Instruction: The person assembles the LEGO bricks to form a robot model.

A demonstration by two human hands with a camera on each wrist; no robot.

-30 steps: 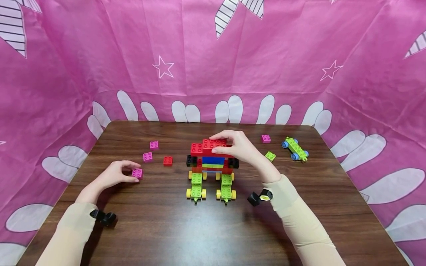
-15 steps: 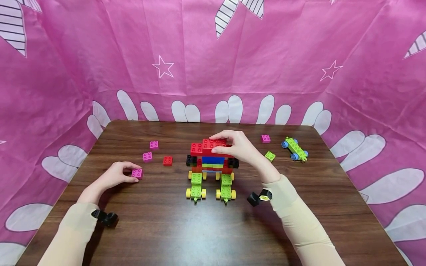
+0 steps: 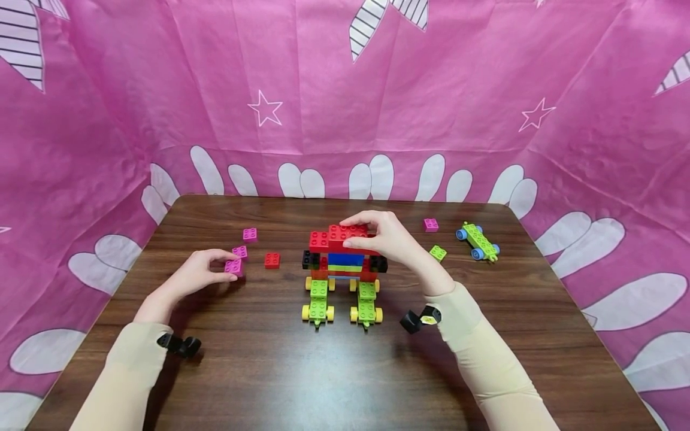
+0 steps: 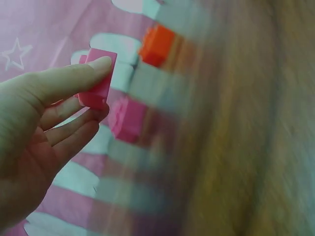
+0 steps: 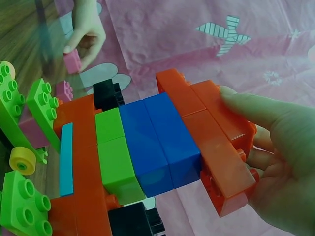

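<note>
My left hand (image 3: 195, 276) pinches a pink toy brick (image 3: 233, 267) between thumb and fingers, at the left of the table. In the left wrist view that brick (image 4: 102, 81) is tilted, thumb on its face, above the table. Just beyond lies a second pink brick (image 3: 240, 252), partly overlapped. My right hand (image 3: 384, 234) grips the red top brick (image 5: 221, 113) of a brick build standing mid-table. The build has blue bricks (image 5: 160, 142), black bricks (image 3: 309, 260) at its sides and two green wheeled bases (image 3: 318, 308) in front.
A third pink brick (image 3: 250, 234) and a loose red brick (image 3: 272, 260) lie left of the build. To its right are a pink brick (image 3: 430, 225), a green brick (image 3: 438, 253) and a green wheeled base (image 3: 478, 242) with blue wheels. Pink cloth (image 3: 323, 78) surrounds the table.
My left hand has moved away from me and to the right with the pink brick, toward the other pink bricks. The right hand stays on the build.
</note>
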